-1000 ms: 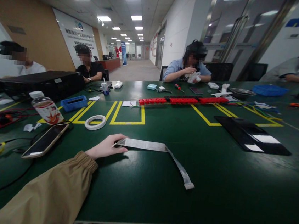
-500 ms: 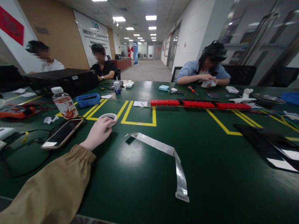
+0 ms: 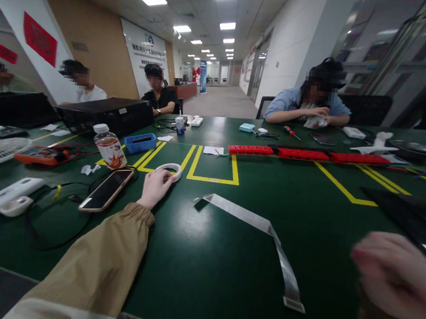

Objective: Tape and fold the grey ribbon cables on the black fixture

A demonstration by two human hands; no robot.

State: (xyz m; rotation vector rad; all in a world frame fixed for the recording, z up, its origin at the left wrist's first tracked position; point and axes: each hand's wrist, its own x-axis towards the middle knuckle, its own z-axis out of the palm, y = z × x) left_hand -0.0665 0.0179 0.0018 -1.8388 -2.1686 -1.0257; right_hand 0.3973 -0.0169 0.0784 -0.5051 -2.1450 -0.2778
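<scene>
Curls left hand onto tape roll, left of flat cable; curls right hand right of it. Cannot tell either grip's hold.

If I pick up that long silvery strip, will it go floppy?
Probably bendy: the silvery strip looks thin and bends partway along. It may be springy, since its far end seems lifted off the table. It's likely light, being so thin.
</scene>
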